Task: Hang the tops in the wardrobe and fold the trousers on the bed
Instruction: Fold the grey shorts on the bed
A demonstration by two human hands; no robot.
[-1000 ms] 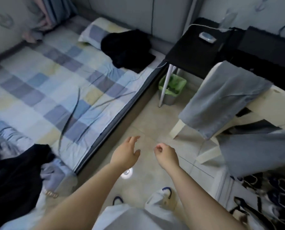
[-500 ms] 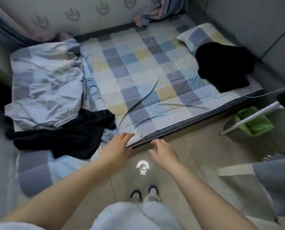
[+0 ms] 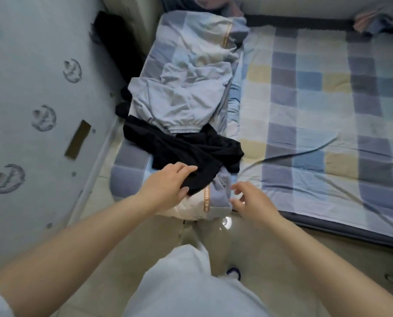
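Note:
A black garment (image 3: pixel 191 149) lies crumpled across the folded checked quilt (image 3: pixel 191 42) at the foot end of the bed (image 3: pixel 316 110). Behind it, on the same quilt, rests a pale grey garment with an elastic waistband (image 3: pixel 181 97). My left hand (image 3: pixel 168 183) pinches the near edge of the black garment between thumb and fingers. My right hand (image 3: pixel 251 200) hovers just right of it with loosely spread fingers, holding nothing, over the quilt's near corner.
A patterned wall (image 3: pixel 42 99) stands close on the left, with a dark opening (image 3: pixel 120 44) beyond it. A narrow strip of tiled floor (image 3: pixel 248 243) runs between me and the bed edge. Pink and blue cloth (image 3: pixel 378 19) lies at the bed's far right corner.
The view swung left from the chair and desk to the quilt end of the bed. Both hands reached forward; my left hand took hold of the black garment.

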